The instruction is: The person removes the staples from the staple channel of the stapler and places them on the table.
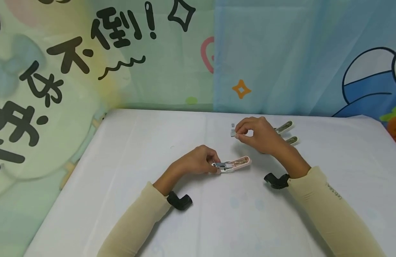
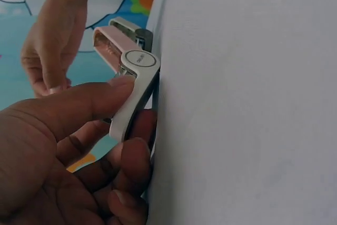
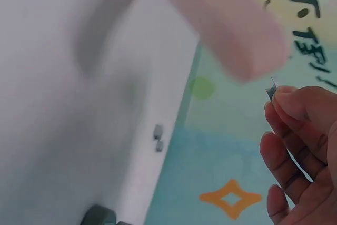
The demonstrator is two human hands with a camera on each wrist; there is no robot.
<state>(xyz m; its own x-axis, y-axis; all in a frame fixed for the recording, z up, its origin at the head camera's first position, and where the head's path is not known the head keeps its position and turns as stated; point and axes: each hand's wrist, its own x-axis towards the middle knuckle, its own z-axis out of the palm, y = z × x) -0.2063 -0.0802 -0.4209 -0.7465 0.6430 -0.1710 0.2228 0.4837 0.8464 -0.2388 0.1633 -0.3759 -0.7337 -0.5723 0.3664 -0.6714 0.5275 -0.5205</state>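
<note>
My left hand [image 1: 199,160] grips a pink-and-white stapler [image 1: 239,162] by its white end, thumb on one side and fingers on the other. The stapler's pink part points right, and metal parts show along its middle. Thumb and forefinger of my right hand [image 1: 260,134] pinch a small grey strip of staples [image 3: 271,93], held past the stapler toward the back of the table. In the right wrist view the pink stapler looms large and blurred at the top. Two small grey pieces [image 3: 158,133] lie on the table near its back edge.
Behind the right hand, two green-and-white stapler-like ends [image 1: 284,126] stick out, partly hidden by the hand and wrist. A white cloth covers the table [image 1: 172,228]. Printed curtains [image 1: 265,53] hang along its back edge. Black mounts [image 1: 179,201] sit at both wrists.
</note>
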